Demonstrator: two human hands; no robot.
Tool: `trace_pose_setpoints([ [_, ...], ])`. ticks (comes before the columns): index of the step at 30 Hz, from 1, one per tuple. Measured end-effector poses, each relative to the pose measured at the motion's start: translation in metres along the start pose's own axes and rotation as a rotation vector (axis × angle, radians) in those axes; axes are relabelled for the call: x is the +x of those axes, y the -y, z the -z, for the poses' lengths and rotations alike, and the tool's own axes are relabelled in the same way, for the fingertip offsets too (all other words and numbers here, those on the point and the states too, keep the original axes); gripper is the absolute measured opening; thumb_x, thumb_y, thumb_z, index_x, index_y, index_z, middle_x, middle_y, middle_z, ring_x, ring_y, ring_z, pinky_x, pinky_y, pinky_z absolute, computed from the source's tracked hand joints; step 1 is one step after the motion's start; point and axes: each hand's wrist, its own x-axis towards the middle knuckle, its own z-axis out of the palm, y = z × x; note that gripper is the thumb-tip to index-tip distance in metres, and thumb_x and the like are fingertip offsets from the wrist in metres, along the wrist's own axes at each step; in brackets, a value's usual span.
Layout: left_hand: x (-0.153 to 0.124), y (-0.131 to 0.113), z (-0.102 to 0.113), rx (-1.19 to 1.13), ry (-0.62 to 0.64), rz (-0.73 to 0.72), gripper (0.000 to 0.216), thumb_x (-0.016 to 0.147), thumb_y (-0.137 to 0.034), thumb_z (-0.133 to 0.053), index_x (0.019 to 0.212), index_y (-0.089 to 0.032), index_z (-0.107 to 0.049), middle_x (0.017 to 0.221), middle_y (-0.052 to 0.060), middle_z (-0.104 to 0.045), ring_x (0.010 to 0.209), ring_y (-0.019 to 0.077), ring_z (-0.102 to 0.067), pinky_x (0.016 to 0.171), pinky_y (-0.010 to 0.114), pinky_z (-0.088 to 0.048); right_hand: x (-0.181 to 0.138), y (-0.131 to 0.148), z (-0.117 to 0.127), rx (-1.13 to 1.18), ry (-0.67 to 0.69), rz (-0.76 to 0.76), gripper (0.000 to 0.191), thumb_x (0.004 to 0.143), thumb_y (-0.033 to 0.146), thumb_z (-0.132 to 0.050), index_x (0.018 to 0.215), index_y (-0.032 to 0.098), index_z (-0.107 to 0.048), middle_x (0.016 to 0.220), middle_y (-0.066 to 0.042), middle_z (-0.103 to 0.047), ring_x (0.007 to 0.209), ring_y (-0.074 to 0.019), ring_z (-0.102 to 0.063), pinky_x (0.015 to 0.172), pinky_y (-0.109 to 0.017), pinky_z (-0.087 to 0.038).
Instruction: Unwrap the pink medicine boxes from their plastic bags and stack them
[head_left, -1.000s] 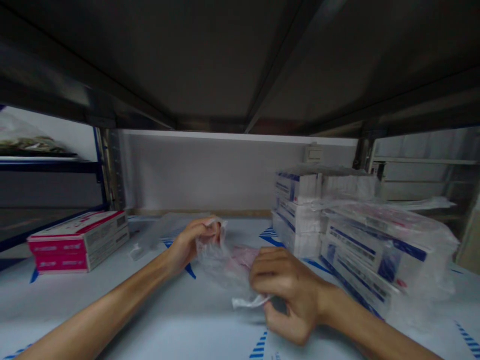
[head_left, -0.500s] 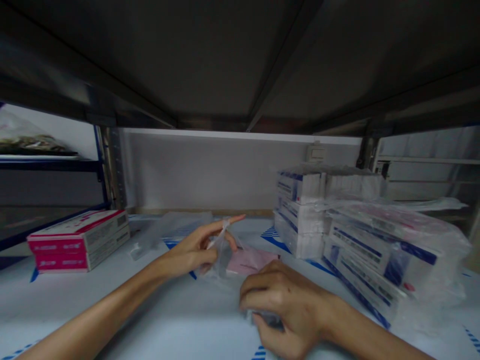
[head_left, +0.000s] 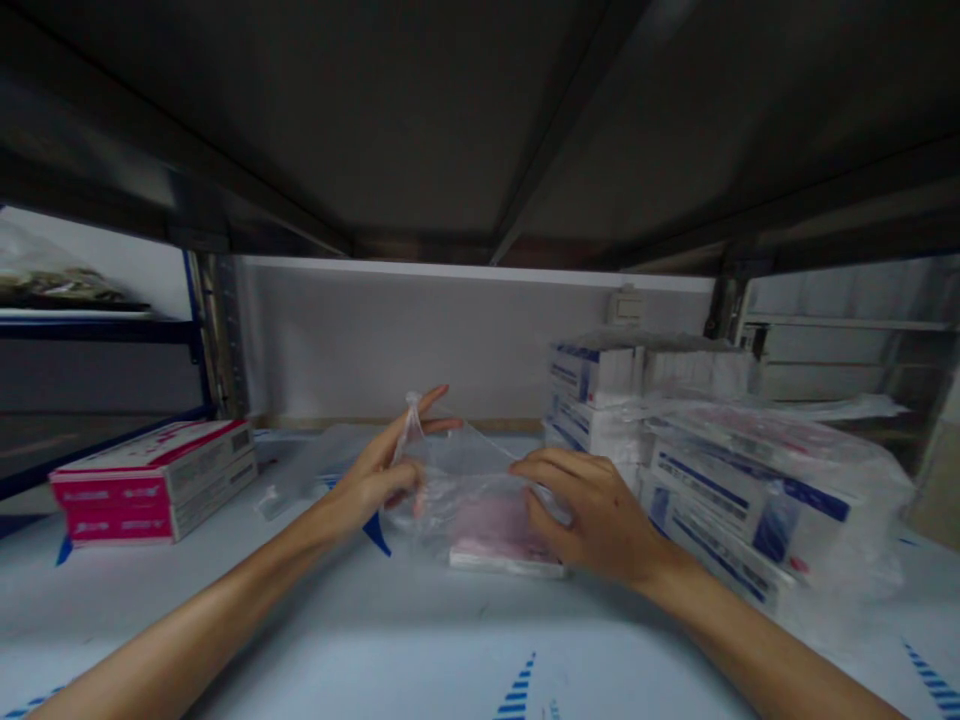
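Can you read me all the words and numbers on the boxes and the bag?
None of it can be read.
Pink and white boxes on the left: print too blurred.
Blue and white boxes stacked on the right: print too blurred.
Plastic-wrapped blue and white boxes: print too blurred.
Pink box in the clear bag held by the left hand and right hand: no readable text.

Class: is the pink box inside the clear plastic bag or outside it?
Inside: the pink box shows through the clear plastic bag.
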Motion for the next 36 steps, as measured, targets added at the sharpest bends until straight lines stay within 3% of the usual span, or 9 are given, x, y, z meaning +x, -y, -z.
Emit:
trace_pose_setpoints([
  [3,0.004,0.0,0.002,-0.122,-0.079,0.012,0.103,0.065,-0.017,-0.051,0.157,-0.038,-0.011,0.151,0.015,-0.045,0.045,0.0063,-0.057,0.036,0.017,-0.027,0.001,-0.01,-0.003,-0.02,-0.037,-0.087,0.031,0.089,0.007,-0.047,0.111,0.017,-0.065,0.102,-0.009,-0.072,0.088,-0.0217,-0.069,0.077,-0.037,-0.055],
  [8,0.003,-0.004,-0.002,-0.242,-0.139,0.024,0.092,0.071,-0.021,-0.051,0.156,-0.032,-0.019,0.151,0.016,-0.044,0.051,0.0095,-0.06,0.047,0.024,-0.042,-0.003,-0.035,-0.01,-0.067,-0.256,-0.206,0.026,0.092,0.01,-0.046,0.107,0.016,-0.066,0.1,-0.011,-0.073,0.091,-0.0235,-0.07,0.083,-0.039,-0.056],
  [12,0.002,-0.008,-0.005,-0.243,-0.141,0.021,0.082,0.079,-0.032,-0.05,0.156,-0.026,-0.023,0.152,0.017,-0.043,0.071,0.02,-0.069,0.063,0.034,-0.05,0.0,-0.05,-0.009,0.088,-0.383,-0.452,0.019,0.092,0.024,-0.053,0.106,0.02,-0.065,0.099,-0.009,-0.074,0.085,-0.0229,-0.072,0.077,-0.039,-0.058],
  [16,0.005,-0.007,-0.003,-0.149,-0.223,-0.076,0.073,0.086,-0.047,-0.048,0.15,-0.013,-0.041,0.139,0.018,-0.057,0.1,0.0319,-0.067,0.089,0.046,-0.048,0.012,-0.057,0.001,0.336,-0.408,-0.597,0.022,0.089,0.035,-0.057,0.104,0.02,-0.063,0.095,-0.01,-0.074,0.086,-0.0241,-0.073,0.075,-0.038,-0.06],
  [21,0.007,0.004,0.007,-0.069,-0.291,-0.193,0.063,0.087,-0.051,-0.041,0.131,-0.011,-0.062,0.131,0.017,-0.064,0.124,0.0374,-0.055,0.107,0.053,-0.037,0.036,-0.057,0.01,0.443,-0.39,-0.572,0.019,0.09,0.035,-0.055,0.097,0.019,-0.062,0.098,-0.01,-0.073,0.086,-0.0233,-0.075,0.078,-0.037,-0.058],
  [27,0.006,0.004,0.015,0.216,-0.44,-0.224,0.055,0.085,-0.032,-0.046,0.137,-0.018,-0.058,0.121,0.009,-0.068,0.121,0.0317,-0.056,0.11,0.05,-0.036,0.071,-0.058,0.014,0.434,-0.433,-0.522,0.013,0.081,0.023,-0.056,0.091,0.019,-0.063,0.083,-0.008,-0.074,0.081,-0.0226,-0.074,0.075,-0.035,-0.057],
  [30,0.007,0.0,0.013,0.349,-0.502,-0.282,0.047,0.089,-0.034,-0.05,0.133,-0.022,-0.061,0.127,0.008,-0.061,0.125,0.0294,-0.05,0.113,0.049,-0.033,0.085,-0.059,0.022,0.329,-0.473,-0.47,0.01,0.081,0.024,-0.057,0.085,0.019,-0.065,0.081,-0.007,-0.075,0.077,-0.0218,-0.073,0.072,-0.034,-0.055],
  [33,0.007,-0.001,0.007,0.247,-0.39,-0.34,0.052,0.089,-0.039,-0.06,0.138,-0.023,-0.052,0.135,0.01,-0.055,0.126,0.0275,-0.051,0.11,0.045,-0.038,0.093,-0.062,0.029,0.127,-0.48,-0.421,0.009,0.082,0.025,-0.059,0.083,0.021,-0.067,0.082,-0.007,-0.075,0.075,-0.0215,-0.072,0.072,-0.034,-0.053],
  [36,0.002,-0.001,-0.005,0.172,-0.226,-0.301,0.061,0.085,-0.035,-0.069,0.14,-0.023,-0.045,0.126,0.01,-0.061,0.116,0.025,-0.059,0.104,0.042,-0.046,0.098,-0.07,0.029,0.079,-0.436,-0.396,0.006,0.082,0.023,-0.06,0.082,0.021,-0.067,0.081,-0.006,-0.075,0.075,-0.0207,-0.072,0.074,-0.034,-0.053],
])
